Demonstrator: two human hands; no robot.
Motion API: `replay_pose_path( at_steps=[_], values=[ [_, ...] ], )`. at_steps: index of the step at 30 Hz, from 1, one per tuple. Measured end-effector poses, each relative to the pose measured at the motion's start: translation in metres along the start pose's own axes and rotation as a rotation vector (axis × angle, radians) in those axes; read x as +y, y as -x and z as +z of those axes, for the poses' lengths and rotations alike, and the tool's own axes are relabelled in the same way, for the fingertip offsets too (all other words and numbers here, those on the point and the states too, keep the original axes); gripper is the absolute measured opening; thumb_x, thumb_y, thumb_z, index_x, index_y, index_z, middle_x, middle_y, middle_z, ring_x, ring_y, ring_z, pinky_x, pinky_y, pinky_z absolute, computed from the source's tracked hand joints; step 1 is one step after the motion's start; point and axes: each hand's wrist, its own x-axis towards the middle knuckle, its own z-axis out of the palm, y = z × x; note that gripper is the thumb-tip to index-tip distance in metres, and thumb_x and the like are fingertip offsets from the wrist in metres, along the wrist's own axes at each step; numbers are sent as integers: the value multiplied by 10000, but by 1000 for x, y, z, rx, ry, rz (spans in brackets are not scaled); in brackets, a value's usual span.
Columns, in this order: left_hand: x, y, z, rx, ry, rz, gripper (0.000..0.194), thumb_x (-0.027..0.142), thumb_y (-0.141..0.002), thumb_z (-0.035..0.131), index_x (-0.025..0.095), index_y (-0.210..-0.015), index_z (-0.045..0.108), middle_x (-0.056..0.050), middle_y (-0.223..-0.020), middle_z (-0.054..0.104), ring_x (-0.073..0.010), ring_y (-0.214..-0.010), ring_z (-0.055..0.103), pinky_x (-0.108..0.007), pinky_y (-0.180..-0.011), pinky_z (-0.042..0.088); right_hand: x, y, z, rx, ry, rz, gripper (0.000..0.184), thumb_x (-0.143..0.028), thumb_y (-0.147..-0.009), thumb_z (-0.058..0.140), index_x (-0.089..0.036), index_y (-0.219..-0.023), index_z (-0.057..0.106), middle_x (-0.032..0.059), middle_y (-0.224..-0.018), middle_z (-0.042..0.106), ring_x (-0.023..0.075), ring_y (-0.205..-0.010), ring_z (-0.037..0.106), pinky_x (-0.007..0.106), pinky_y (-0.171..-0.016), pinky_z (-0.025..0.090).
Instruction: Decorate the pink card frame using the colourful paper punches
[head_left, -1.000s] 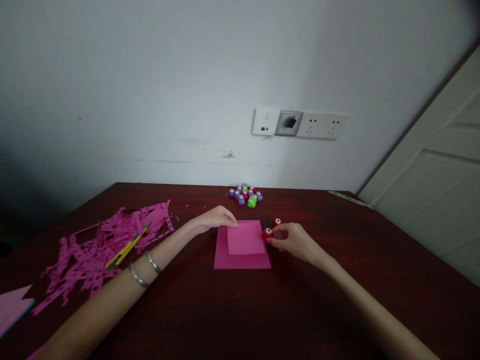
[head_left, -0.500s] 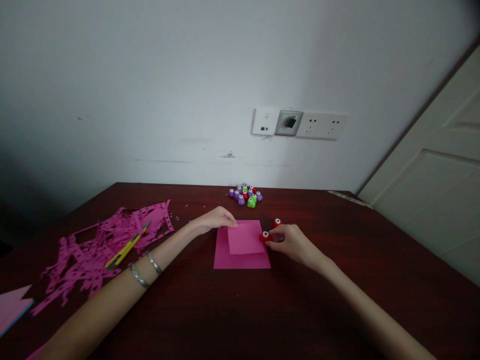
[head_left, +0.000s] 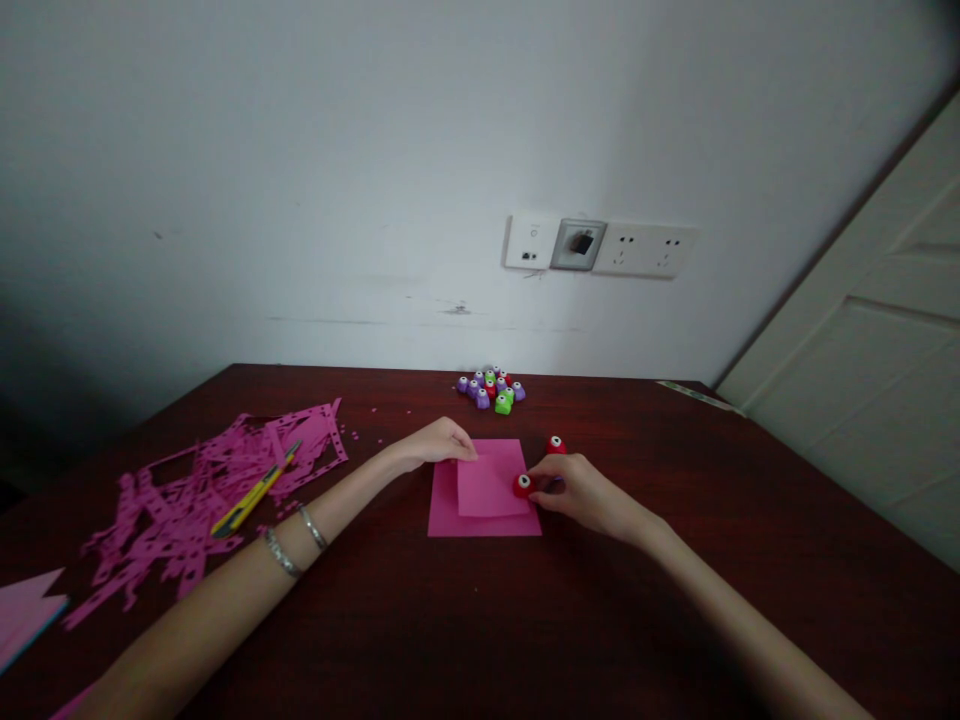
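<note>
A small pink paper square is held at its upper left corner by my left hand, fingers pinched. Beneath it is a larger pink sheet on the table. My right hand grips a red craft punch with a white top, at the right edge of the small square. Whether the paper sits inside the punch's slot I cannot tell. Just beyond that hand stands a second red punch.
Several purple, green and red punches cluster at the table's back. On the left lie a heap of punched pink strips and a yellow utility knife. Pale pink paper lies at the left edge. Behind the dark table is a wall.
My right hand and the red punch have shifted slightly left and toward me. The small square has moved a little toward me, with my left hand still holding its corner.
</note>
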Motion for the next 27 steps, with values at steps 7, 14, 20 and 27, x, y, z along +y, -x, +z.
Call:
replay_pose_path(
  at_steps=[7,14,20,27],
  values=[
    [0,0,6,7,-103,19,192,313,-637,641,138,-694,696,-46,-675,672,-148,-628,565,-261,-615,406,-2,1,2,-27,53,-27,191,-251,-790,574,-195,-932,689,51,-839,651,155,-704,581,259,-641,468],
    [19,12,20,164,-690,216,290,269,-679,602,125,-928,636,-97,-905,600,-226,-856,525,-322,-754,398,4,0,2,-33,54,-67,179,-259,-796,577,-186,-915,688,45,-835,639,142,-704,581,247,-638,463],
    [34,26,31,-18,-923,294,487,488,-673,627,152,-1020,562,-108,-1021,477,-260,-946,422,-351,-778,377,7,-1,2,-31,62,-55,215,-275,-778,601,-179,-952,682,53,-854,645,144,-711,584,261,-649,473],
    [23,20,33,-113,-822,266,585,579,-690,556,145,-1078,506,-120,-1043,457,-273,-965,422,-347,-767,378,7,-1,3,-25,35,-40,203,-275,-768,621,-182,-937,680,45,-836,633,138,-709,585,261,-646,488]
  ],
)
